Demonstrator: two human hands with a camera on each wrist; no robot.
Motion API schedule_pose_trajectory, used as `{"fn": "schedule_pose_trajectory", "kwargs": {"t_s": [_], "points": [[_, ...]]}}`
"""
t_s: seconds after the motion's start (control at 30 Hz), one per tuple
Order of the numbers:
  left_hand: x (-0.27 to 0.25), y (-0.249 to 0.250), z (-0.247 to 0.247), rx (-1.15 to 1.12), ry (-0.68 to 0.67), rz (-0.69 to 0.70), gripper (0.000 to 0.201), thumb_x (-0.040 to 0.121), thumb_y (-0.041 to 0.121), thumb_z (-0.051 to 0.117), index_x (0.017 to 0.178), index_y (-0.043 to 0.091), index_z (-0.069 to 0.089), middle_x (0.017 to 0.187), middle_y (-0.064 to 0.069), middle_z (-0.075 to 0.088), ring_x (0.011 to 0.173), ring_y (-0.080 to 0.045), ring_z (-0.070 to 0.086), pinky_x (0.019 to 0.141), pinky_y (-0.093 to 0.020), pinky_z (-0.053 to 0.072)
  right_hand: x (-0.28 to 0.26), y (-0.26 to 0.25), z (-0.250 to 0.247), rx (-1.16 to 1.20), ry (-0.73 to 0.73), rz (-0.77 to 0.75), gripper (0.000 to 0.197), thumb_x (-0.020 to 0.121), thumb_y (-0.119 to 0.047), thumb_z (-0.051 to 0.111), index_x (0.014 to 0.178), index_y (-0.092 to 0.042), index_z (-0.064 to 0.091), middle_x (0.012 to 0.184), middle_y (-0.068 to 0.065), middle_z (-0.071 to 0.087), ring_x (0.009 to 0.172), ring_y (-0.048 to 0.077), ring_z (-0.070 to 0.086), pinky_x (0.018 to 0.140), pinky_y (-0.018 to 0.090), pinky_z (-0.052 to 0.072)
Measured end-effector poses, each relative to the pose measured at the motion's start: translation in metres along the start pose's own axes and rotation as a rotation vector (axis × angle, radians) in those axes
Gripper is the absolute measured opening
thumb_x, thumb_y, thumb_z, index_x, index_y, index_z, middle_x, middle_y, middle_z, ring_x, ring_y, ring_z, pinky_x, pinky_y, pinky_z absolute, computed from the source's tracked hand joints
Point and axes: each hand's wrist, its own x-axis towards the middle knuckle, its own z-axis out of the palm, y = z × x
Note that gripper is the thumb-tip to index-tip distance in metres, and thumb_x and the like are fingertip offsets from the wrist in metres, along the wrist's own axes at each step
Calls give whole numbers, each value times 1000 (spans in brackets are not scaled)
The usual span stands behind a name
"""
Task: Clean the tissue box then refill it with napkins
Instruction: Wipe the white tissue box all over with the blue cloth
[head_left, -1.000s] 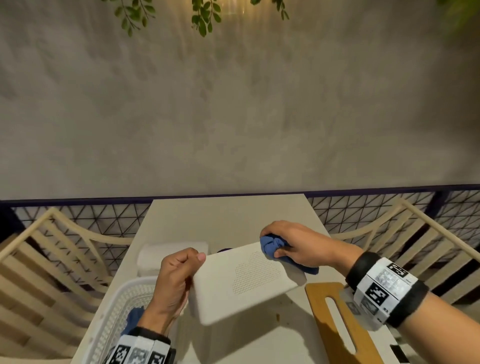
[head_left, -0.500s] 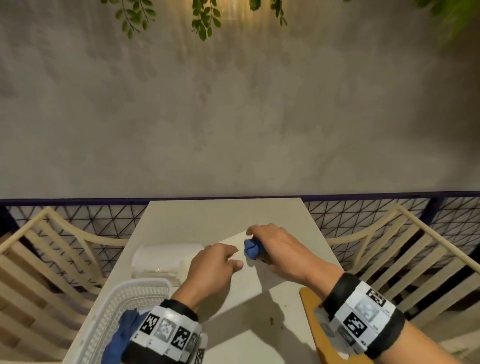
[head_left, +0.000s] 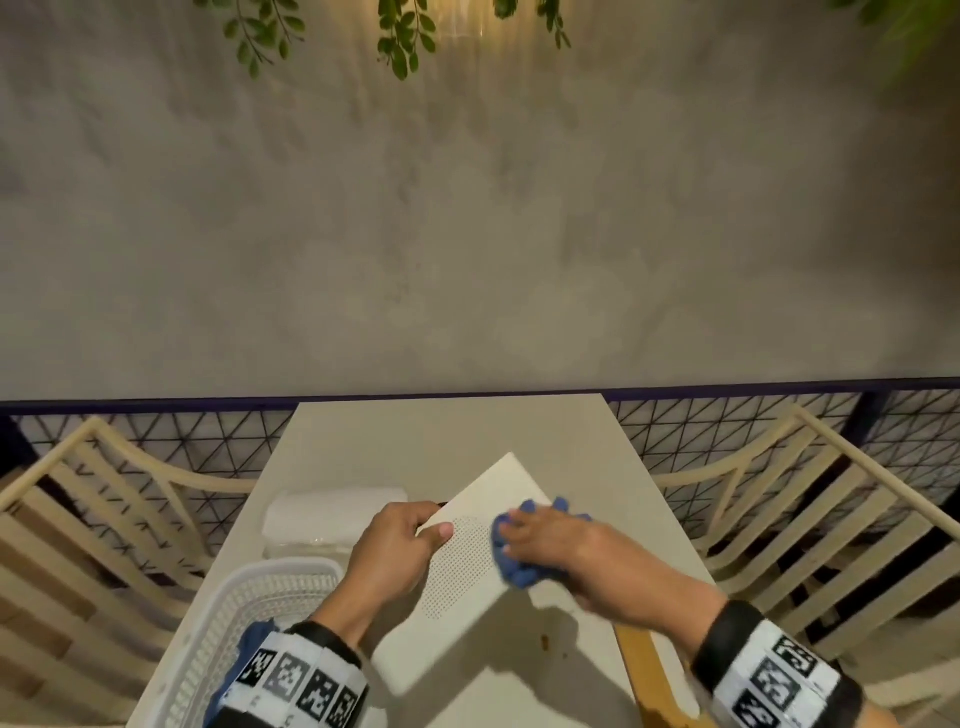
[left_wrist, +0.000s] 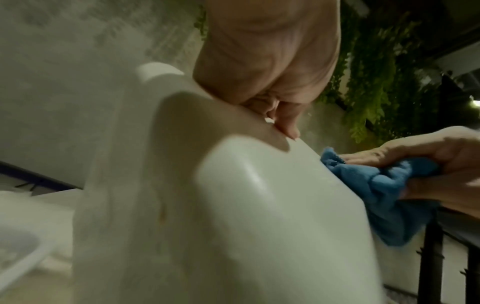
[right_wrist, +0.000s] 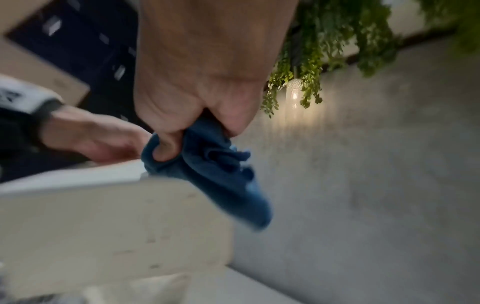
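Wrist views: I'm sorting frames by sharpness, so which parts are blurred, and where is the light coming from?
Left wrist view: the box is smeared close to the lens; the cloth is sharper. Right wrist view: heavy blur on the box and cloth; a lit lamp among the leaves glows on the wall. Head view: sharp, with the right hand slightly blurred and dim warm light from above.

The head view looks forward and down from above the pale rectangular worktop (head_left: 447, 431), taking in both hands and the grey plaster wall (head_left: 467, 234) beyond. Each wrist view sits very close (blurred in parts), angled upward along the hand. All three share the white perforated plastic box (head_left: 467, 566) and crumpled blue cloth (head_left: 511, 569).
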Motion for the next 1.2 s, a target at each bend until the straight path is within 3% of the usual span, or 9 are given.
{"fn": "schedule_pose_trajectory", "kwargs": {"t_s": [0.1, 0.27, 0.4, 0.53, 0.63, 0.87, 1.0, 1.1, 1.2], "points": [[-1, -5, 3, 32, 18, -22, 37, 87, 16, 60, 53, 32, 58, 47, 19, 56, 60, -13, 52, 64, -28, 37, 2, 14, -3, -28, 180, 223, 38, 79, 9, 62, 113, -6, 66, 124, 11, 64, 118, 26, 58, 105, 28, 38], [3, -3, 1, 0, 77, -24, 32, 80, 30, 56, 48, 28, 51, 41, 11, 42, 56, -18, 39, 62, -30, 31, 2, -20, 18, -48, -75, -78, 24, 82, 3, 52, 98, -1, 69, 111, 15, 68, 108, 32, 58, 100, 37, 39], [8, 3, -4, -11, 91, -8, 33, 89, 18, 56, 56, 23, 55, 53, 11, 52, 60, -18, 47, 64, -29, 34, 16, 0, 9, -88, 139, 181, 40, 74, 14, 60, 111, 0, 67, 122, 20, 63, 121, 28, 51, 101, 44, 43], [6, 6, -8, 21, 82, 16, 38, 89, 21, 55, 51, 29, 54, 45, 11, 45, 57, -18, 41, 62, -30, 33, 17, -28, 22, -118, -15, -121, 23, 79, 4, 51, 93, 0, 69, 104, 16, 69, 103, 27, 57, 89, 37, 42], [2, 5, -3, -5, 97, 23, 36, 90, 16, 55, 54, 22, 52, 55, 7, 51, 60, -17, 46, 64, -30, 35, 19, -8, 2, -130, 168, 123, 47, 64, 8, 74, 108, -8, 68, 120, 11, 66, 113, 26, 61, 89, 39, 54], [1, -5, -1, -138, 118, 4, 20, 77, 33, 53, 63, 21, 60, 57, 3, 52, 61, -18, 44, 65, -32, 35, 21, -26, 6, -64, -15, -43, 31, 73, 13, 62, 99, -2, 68, 110, 14, 68, 107, 26, 58, 95, 33, 44], [-1, 1, 4, -122, 129, -4, 28, 88, 21, 56, 62, 13, 57, 61, 1, 55, 62, -18, 47, 65, -31, 35, 43, -22, 1, 84, 318, 244, 35, 87, 6, 57, 122, 8, 56, 134, 23, 52, 128, 25, 46, 106, 3, 21], [2, -3, 1, -83, 184, -21, 36, 90, 20, 55, 54, 16, 50, 54, 3, 45, 59, -19, 39, 64, -31, 32, 44, -29, 30, -61, 148, 245, 58, 95, -31, 52, 142, -3, 34, 154, 10, 23, 145, 25, 15, 115, 22, 1], [-3, -15, 5, -105, 129, -38, 33, 83, 29, 56, 57, 10, 55, 53, 6, 49, 58, -19, 41, 65, -32, 34, 23, -16, 29, -160, 56, 94, 48, 94, -28, 50, 135, -3, 46, 146, 9, 39, 139, 26, 30, 115, 23, 11]]}}
